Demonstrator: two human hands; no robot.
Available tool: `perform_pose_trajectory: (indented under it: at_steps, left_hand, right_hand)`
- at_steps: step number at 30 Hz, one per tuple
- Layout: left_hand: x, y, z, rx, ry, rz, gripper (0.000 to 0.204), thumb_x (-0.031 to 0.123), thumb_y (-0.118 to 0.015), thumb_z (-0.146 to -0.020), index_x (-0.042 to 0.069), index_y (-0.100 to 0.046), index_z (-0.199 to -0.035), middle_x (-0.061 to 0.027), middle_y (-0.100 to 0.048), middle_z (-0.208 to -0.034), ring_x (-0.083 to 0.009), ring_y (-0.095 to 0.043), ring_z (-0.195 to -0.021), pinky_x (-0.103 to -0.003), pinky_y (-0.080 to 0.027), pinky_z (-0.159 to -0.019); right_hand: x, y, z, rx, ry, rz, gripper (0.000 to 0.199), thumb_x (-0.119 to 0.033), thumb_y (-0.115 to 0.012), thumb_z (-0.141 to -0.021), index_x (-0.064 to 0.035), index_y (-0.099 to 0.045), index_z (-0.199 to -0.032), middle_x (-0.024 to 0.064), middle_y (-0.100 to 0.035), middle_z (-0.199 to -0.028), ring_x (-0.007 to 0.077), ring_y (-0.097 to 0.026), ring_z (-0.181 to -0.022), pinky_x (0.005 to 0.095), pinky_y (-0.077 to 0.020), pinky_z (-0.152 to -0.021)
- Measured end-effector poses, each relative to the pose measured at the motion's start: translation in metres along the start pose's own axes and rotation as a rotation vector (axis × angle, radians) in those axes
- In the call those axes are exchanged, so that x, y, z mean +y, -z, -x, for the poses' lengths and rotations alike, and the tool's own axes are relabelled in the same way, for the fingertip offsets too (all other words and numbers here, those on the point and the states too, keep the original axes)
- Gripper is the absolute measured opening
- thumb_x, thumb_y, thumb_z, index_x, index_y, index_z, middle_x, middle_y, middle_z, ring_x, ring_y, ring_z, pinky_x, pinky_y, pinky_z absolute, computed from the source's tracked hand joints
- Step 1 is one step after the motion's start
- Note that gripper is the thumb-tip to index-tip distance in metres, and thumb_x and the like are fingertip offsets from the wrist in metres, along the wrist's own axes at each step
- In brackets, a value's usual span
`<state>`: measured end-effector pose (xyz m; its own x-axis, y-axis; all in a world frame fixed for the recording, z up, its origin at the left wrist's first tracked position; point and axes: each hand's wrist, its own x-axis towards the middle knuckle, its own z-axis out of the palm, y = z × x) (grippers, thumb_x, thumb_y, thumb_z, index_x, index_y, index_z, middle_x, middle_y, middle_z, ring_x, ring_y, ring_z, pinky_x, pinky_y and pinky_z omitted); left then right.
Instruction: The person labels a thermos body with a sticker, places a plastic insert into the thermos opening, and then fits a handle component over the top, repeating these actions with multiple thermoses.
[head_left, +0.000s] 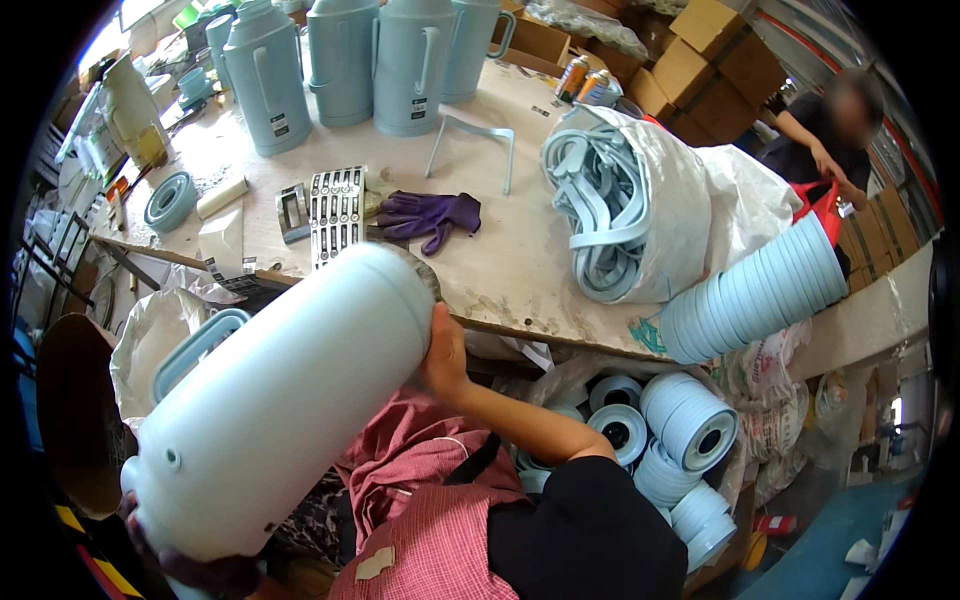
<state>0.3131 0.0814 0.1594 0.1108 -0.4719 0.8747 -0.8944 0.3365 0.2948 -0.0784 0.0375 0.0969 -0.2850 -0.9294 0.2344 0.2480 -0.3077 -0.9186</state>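
A large pale blue thermos flask body (290,370) lies tilted across my front, its wide end up toward the table. A small round hole shows in its side, and no handle is visible on it. My bare right hand (445,355) grips the wide end from the right. Around the lower end is my left hand (205,572), in a dark purple glove, its fingers partly hidden. Beyond the flask, a purple glove (430,218) and a sheet of black-and-white stickers (338,210) rest on the table (520,270).
Several finished-looking blue flasks (405,75) stand at the back. A bent handle strip (512,150) sits before them. To the right are a sack of blue handle strips (610,200), stacked blue rings (755,290) and a person (815,140). Below lie more blue parts (690,420).
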Motion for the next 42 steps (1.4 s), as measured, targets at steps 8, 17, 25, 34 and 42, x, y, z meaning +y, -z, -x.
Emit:
perform_pose_trajectory:
  at_steps: [8, 17, 25, 34, 42]
  left_hand:
    - [-0.004, 0.04, -0.101, -0.308, 0.038, 0.274, 0.059, 0.04, -0.06, -0.092, 0.002, -0.049, -0.135, -0.0253, -0.049, -0.143, -0.0387, -0.05, -0.131, -0.05, -0.037, -0.112]
    - [0.033, -0.009, -0.053, -0.64, 0.233, 0.394, 0.063, 0.042, -0.069, -0.083, 0.005, -0.049, -0.129, -0.0246, -0.049, -0.144, -0.0385, -0.047, -0.134, -0.05, -0.036, -0.113]
    - [0.04, -0.036, -0.02, -0.558, 0.311, 0.336, 0.062, 0.04, -0.076, -0.079, 0.01, -0.047, -0.124, -0.0238, -0.051, -0.141, -0.0415, -0.049, -0.132, -0.052, -0.039, -0.111]
    - [0.059, -0.014, -0.009, -0.433, 0.274, 0.39, 0.064, 0.038, -0.084, -0.074, 0.016, -0.045, -0.119, -0.0228, -0.053, -0.138, -0.0449, -0.051, -0.13, -0.055, -0.042, -0.11]
    - [0.082, 0.054, 0.014, -0.299, 0.229, 0.394, 0.067, 0.036, -0.092, -0.069, 0.022, -0.044, -0.114, -0.0219, -0.055, -0.135, -0.0479, -0.052, -0.128, -0.058, -0.045, -0.108]
  right_hand:
    - [-0.031, 0.1, -0.192, 0.187, 0.29, 0.874, 0.028, -0.024, -0.064, -0.097, -0.0015, -0.069, -0.114, 0.0182, -0.068, -0.104, 0.0283, -0.064, -0.096, 0.043, -0.0516, -0.086]
    - [0.038, 0.254, -0.34, 0.563, -0.299, 0.925, 0.073, -0.018, -0.062, -0.095, -0.0174, -0.028, -0.16, 0.0312, -0.059, -0.133, 0.0415, -0.061, -0.121, 0.048, -0.048, -0.102]
    - [-0.004, 0.202, -0.274, 0.684, 0.867, 0.989, 0.066, -0.009, -0.056, -0.099, -0.0099, -0.03, -0.16, 0.0219, -0.055, -0.146, 0.0344, -0.067, -0.113, 0.0406, -0.0547, -0.088]
    - [-0.021, 0.103, -0.175, 0.239, 1.002, 1.185, 0.064, -0.005, -0.059, -0.1, -0.0064, -0.028, -0.156, 0.0206, -0.063, -0.111, 0.0266, -0.067, -0.079, 0.0333, -0.0548, -0.068]
    - [-0.014, -0.163, -0.002, -0.592, -0.217, -0.608, 0.071, -0.013, -0.051, -0.108, -0.0205, -0.009, -0.165, 0.0018, -0.047, -0.077, 0.0054, -0.036, -0.042, 0.0207, -0.0321, -0.038]
